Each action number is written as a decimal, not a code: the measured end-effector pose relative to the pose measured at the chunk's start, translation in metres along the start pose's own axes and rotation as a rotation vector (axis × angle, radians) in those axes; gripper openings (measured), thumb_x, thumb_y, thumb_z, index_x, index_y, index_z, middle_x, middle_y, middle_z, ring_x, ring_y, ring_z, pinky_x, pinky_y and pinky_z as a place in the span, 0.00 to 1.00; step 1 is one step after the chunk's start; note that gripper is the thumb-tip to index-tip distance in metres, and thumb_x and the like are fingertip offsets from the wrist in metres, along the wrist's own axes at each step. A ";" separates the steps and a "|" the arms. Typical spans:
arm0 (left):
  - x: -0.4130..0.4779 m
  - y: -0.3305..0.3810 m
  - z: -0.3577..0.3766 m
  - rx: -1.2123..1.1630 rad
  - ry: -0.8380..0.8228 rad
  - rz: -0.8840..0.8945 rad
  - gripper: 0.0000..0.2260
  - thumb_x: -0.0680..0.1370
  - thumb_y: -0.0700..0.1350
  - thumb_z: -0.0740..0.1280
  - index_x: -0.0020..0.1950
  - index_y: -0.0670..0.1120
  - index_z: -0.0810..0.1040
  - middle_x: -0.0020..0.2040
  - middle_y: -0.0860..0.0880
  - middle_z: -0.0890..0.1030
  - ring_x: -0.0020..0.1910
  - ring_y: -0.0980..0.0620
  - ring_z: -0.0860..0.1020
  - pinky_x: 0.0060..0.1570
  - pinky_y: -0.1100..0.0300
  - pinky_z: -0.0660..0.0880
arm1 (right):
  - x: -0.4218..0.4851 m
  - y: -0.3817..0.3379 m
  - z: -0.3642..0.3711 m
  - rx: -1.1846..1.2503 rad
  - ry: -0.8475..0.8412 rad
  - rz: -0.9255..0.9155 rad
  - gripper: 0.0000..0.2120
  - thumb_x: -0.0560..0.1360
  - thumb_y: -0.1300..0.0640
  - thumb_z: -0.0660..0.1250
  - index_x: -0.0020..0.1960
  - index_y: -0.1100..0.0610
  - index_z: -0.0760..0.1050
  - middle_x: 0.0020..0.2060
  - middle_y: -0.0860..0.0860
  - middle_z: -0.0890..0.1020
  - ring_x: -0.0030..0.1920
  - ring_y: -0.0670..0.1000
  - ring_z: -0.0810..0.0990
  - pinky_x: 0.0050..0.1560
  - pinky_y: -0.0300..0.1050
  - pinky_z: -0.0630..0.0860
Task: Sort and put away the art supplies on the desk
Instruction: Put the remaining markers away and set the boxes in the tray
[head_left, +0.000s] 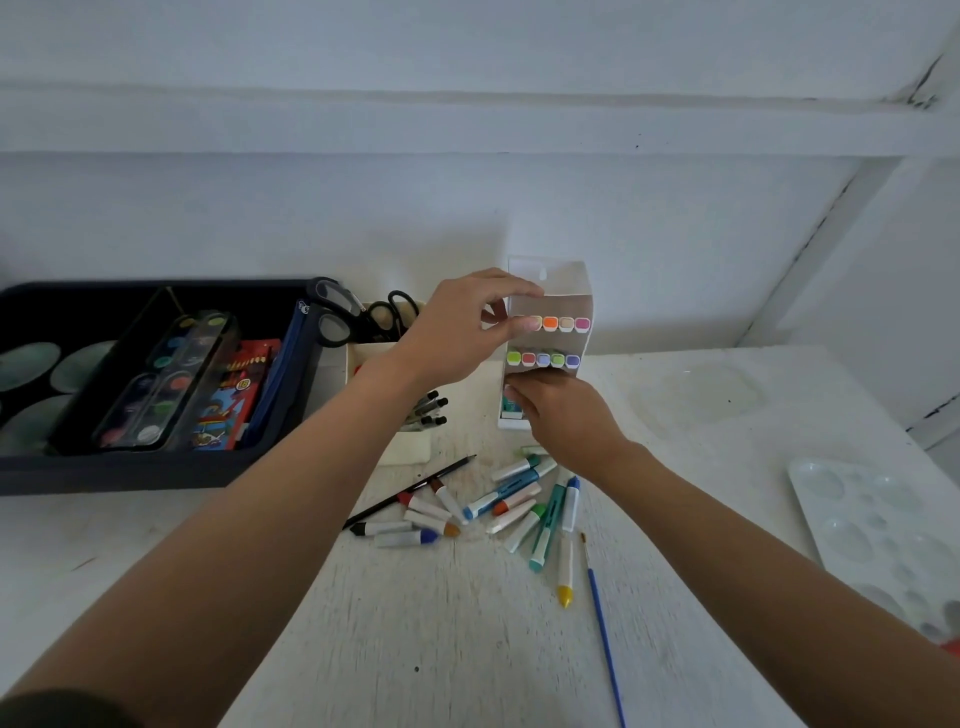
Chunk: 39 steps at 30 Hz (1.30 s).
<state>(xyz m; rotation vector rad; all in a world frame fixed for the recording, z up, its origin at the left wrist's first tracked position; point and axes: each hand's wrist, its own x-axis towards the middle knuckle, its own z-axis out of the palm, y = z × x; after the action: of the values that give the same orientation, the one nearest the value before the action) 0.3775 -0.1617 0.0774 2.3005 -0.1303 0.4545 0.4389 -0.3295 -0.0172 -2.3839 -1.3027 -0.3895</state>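
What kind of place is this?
Likely a home art or craft corner: loose markers scattered on the white desk, a watercolour set in a dark bin, and a paint palette at the right.

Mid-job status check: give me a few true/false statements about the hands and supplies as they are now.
1. Both hands hold the marker box. True: the left hand grips its top, the right hand its lower end.
2. Every marker is boxed. False: loose markers lie on the desk.
3. The scissors lie flat on the desk. False: they stand in a cream holder.
4. A blue paintbrush lies right of the loose markers. True.
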 end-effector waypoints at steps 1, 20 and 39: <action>0.000 0.000 0.000 -0.003 0.000 -0.001 0.13 0.80 0.46 0.72 0.64 0.48 0.83 0.55 0.58 0.80 0.47 0.52 0.79 0.56 0.53 0.78 | 0.003 0.000 -0.001 -0.009 -0.037 0.017 0.08 0.81 0.59 0.65 0.56 0.59 0.81 0.50 0.57 0.85 0.44 0.61 0.82 0.43 0.51 0.79; -0.007 0.004 -0.002 0.042 -0.070 -0.025 0.16 0.83 0.47 0.67 0.71 0.50 0.78 0.66 0.57 0.76 0.51 0.49 0.79 0.45 0.73 0.72 | -0.052 0.043 -0.056 0.372 0.026 0.405 0.18 0.78 0.72 0.59 0.53 0.54 0.82 0.45 0.48 0.84 0.42 0.43 0.83 0.50 0.41 0.82; -0.032 0.003 -0.005 -0.007 -0.151 -0.056 0.20 0.86 0.46 0.60 0.78 0.58 0.68 0.80 0.63 0.59 0.59 0.68 0.76 0.54 0.79 0.71 | -0.089 0.040 -0.001 0.038 -0.210 0.397 0.11 0.82 0.58 0.64 0.62 0.55 0.80 0.53 0.51 0.81 0.49 0.50 0.78 0.52 0.45 0.79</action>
<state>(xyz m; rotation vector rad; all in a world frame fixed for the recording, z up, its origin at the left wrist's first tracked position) 0.3458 -0.1617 0.0715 2.3241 -0.1415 0.2515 0.4258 -0.4155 -0.0616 -2.6239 -0.8695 0.0019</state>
